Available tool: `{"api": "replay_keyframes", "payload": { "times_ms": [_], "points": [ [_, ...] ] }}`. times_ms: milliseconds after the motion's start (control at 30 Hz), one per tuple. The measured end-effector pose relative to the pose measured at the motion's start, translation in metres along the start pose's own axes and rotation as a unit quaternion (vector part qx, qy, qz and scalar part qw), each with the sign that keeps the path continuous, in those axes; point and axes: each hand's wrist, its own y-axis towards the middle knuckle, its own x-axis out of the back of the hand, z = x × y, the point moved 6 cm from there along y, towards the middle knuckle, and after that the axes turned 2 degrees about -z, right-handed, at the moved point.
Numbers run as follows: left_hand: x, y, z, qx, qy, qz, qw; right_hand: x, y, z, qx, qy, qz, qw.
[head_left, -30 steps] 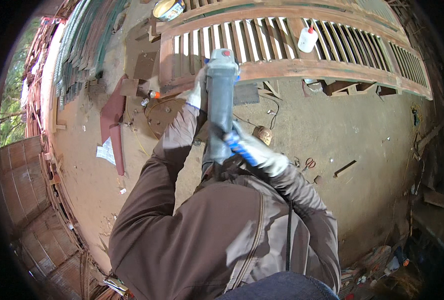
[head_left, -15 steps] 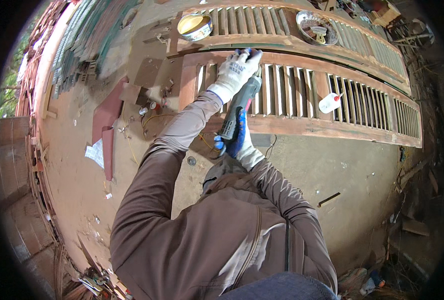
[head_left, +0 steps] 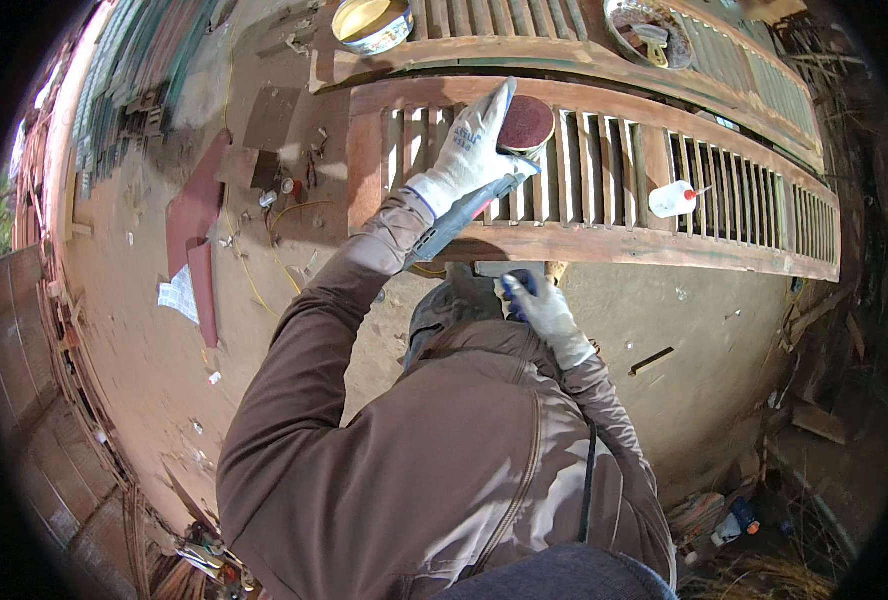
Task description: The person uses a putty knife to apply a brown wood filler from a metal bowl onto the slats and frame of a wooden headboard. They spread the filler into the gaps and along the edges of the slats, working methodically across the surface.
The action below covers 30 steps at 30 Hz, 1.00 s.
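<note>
My left hand, in a white work glove, is closed around the head end of a dark angle grinder. Its round, dark red sanding disc is turned up toward me. The tool is above the near louvered wooden shutter, over its left slats; whether it touches the wood I cannot tell. Closer to my body, just off the shutter's near rail, my right hand is away from the grinder. Its blue-coated fingers are curled in, and what they hold, if anything, is hidden.
A white squeeze bottle with a red cap lies on the near shutter. On the far shutter stand a round tin and a basin with a brush. Dark red sheet material and a yellow cord lie on the floor.
My right hand has let go of the grinder and drawn back toward my body. The left hand has tipped the tool over, bringing its sanding disc into sight.
</note>
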Motion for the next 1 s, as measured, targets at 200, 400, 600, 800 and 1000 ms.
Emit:
{"api": "replay_keyframes", "payload": {
  "times_ms": [200, 400, 600, 800, 1000],
  "points": [
    [0.002, 0.011, 0.011, 0.088, 0.005, 0.056, 0.995, 0.058, -0.009, -0.013, 0.002, -0.064, -0.096, 0.993],
    [-0.017, 0.006, 0.019, 0.206, -0.249, 0.076, 0.943, 0.095, -0.008, -0.023, 0.029, -0.13, -0.095, 0.986],
    [-0.025, 0.016, 0.019, 0.212, -0.366, 0.113, 0.899, 0.13, -0.004, -0.035, 0.046, -0.095, -0.113, 0.988],
    [-0.008, 0.027, 0.01, 0.142, -0.14, 0.159, 0.967, 0.155, 0.0, -0.061, 0.038, -0.043, -0.117, 0.991],
    [0.005, 0.023, 0.013, 0.153, -0.048, 0.112, 0.981, 0.164, 0.005, -0.067, 0.049, -0.019, -0.109, 0.993]
  ]
}}
